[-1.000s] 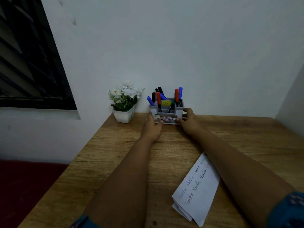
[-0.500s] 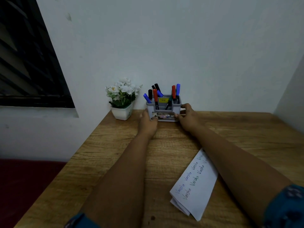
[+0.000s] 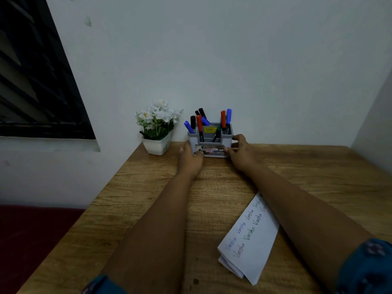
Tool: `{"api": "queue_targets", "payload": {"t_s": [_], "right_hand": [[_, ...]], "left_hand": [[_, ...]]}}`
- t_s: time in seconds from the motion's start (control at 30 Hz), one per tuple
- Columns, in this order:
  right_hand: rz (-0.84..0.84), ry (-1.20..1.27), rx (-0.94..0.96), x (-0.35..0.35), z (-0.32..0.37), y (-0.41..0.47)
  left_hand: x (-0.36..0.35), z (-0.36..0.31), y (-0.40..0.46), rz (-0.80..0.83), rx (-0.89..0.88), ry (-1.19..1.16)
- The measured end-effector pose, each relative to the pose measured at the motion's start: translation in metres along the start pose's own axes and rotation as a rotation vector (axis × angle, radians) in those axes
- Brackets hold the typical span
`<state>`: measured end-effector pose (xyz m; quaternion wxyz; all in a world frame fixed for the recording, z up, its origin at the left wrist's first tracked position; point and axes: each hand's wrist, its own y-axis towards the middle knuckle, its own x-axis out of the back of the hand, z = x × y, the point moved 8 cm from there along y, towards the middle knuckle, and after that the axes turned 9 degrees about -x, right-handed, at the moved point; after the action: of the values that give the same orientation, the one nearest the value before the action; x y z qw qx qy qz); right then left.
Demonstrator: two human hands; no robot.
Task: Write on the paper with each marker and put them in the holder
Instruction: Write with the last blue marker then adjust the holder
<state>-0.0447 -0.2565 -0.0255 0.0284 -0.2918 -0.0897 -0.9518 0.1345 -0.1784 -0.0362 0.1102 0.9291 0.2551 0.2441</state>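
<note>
A grey holder [image 3: 212, 141] stands at the table's back edge against the wall. Several markers [image 3: 199, 126] with red, blue and black caps stick up out of it. My left hand [image 3: 191, 159] grips the holder's left front corner, and my right hand [image 3: 241, 153] grips its right side, thumb near the rim and fingers on the labelled front. A folded white paper [image 3: 252, 236] with lines of coloured handwriting lies near the front right, partly under my right forearm.
A white pot of white flowers [image 3: 158, 145] stands just left of the holder at the wooden table's [image 3: 148, 198] back left corner. A dark window [image 3: 31, 81] is on the left wall. Beyond the table's left edge lies a dark red surface [image 3: 31, 240].
Both hands stay on the holder's sides. Only the view has shifted slightly; the holder, the paper and the pot keep their places.
</note>
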Motion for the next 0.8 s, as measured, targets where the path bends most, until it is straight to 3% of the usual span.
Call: {"api": "queue_targets", "payload": {"t_s": [0.8], "right_hand": [[0.005, 0.004, 0.026, -0.0019, 0.0003, -0.0007]], "left_hand": [[0.0028, -0.0052, -0.0037, -0.022, -0.038, 0.000]]}}
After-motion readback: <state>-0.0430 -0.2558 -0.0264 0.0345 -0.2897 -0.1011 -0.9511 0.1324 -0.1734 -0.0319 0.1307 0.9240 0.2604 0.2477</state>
